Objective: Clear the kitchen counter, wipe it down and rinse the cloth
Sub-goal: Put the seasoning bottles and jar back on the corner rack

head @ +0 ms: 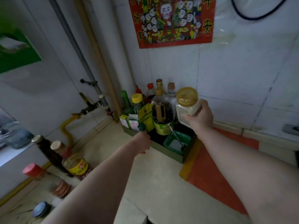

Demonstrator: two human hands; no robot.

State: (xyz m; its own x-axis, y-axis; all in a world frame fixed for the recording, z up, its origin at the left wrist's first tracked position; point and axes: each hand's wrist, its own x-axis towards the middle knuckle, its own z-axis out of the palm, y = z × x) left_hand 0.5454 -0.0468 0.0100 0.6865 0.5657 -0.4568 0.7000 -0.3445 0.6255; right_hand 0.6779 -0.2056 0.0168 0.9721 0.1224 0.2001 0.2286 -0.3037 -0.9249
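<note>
My right hand [200, 118] grips a clear jar with a yellow lid [187, 102] and pale contents, held above the right part of a green tray [168, 153] in the counter's corner. My left hand [143, 143] is closed around a small bottle with a dark green cap [141, 126] at the tray's front left edge. The tray holds several sauce bottles [160, 113], packets and a green tub with a spoon [177, 143]. The pale counter [145, 183] stretches toward me.
Along the left wall stand dark sauce bottles [48, 151], a yellow-labelled jar [77, 165], a red-capped jar [33, 170], a blue lid [39, 209] and a yellow gas hose [66, 126]. An orange mat [215, 172] lies right of the tray. Tiled walls close the corner.
</note>
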